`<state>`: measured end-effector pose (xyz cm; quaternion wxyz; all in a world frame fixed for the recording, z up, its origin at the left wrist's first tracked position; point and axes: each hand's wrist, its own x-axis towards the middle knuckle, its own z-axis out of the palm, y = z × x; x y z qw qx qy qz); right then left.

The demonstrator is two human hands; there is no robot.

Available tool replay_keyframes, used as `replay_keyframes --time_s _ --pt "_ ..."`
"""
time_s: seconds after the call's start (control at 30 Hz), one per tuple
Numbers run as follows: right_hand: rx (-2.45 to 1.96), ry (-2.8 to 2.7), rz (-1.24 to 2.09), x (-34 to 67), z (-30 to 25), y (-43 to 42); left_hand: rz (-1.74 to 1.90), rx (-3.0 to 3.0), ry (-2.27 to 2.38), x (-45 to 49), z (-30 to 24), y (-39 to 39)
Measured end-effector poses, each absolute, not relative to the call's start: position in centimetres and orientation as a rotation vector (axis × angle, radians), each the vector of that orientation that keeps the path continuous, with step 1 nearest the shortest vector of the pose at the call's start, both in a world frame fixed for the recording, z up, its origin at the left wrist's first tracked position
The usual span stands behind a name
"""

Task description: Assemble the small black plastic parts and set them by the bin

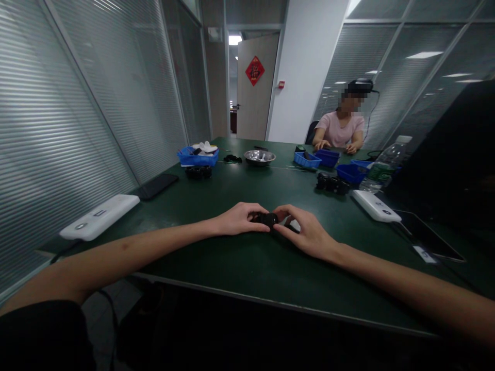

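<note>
Both hands meet around a small black object [271,220] at the middle of the green table [216,257]. It looks like a glossy rounded plastic part; its exact kind cannot be made out. My left hand [238,219] grips its left side, thumb in front and fingers behind. At the right end, the fingertips and thumb of my right hand [306,232] press on the same object. Something white [295,225] shows in the gap beneath my right fingers, partly hidden.
White power banks [104,215] flank my arms. Further back are a filled blue basket [198,157], a steel bowl [259,157], blue trays [350,174], black parts [332,183] and a water bottle [384,167]. A person [340,126] sits at the far right.
</note>
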<state>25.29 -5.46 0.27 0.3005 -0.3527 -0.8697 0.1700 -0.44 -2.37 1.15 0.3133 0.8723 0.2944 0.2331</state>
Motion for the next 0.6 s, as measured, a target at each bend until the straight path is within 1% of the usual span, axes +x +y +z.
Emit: replay_keyframes --time_s 0.13,0.33,0.53,0.6 --pt "-0.822 -2.335 0.415 25.23 0.31 -5.55 0.61 2.291 0.792 -0.44 1.0 -2.26" --pt "-0.975 -2.291 0.431 25.12 0.18 -5.51 0.626 2.301 0.763 -0.45 0.89 -2.18" --pt "-0.845 -2.327 0.408 25.29 0.2 -5.49 0.616 2.301 0.783 -0.49 1.18 -2.38" --pt "-0.867 -2.318 0.393 25.21 0.32 -5.54 0.614 2.301 0.789 -0.44 1.23 -2.43"
